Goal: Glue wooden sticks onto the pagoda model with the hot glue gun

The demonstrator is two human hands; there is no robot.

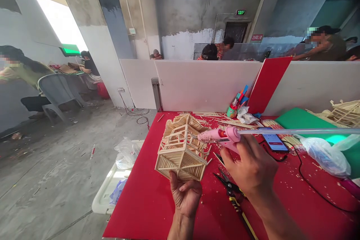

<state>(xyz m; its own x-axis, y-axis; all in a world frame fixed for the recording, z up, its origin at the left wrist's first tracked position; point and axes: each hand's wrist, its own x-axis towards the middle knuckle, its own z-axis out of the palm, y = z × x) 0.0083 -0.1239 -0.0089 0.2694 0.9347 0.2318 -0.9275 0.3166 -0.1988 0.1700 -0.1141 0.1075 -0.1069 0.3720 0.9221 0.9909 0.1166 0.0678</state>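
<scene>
Your left grip (pixel 187 197) pinches the stick model (pixel 181 157): slatted panels joined, open framing seemingly unfinished! Your right grip (pixel 251 165) clasps the glue gun (pixel 216 135), nozzle close.

The glue gun (pixel 221 135) is right of the model (pixel 181 160)

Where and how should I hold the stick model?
Probably grip the stick model by its near lower edge, from the person's side, where the left hand holds it. The closely packed panel there looks sturdier than the open lattice above, and the right hand's glue gun points in from the right.
</scene>
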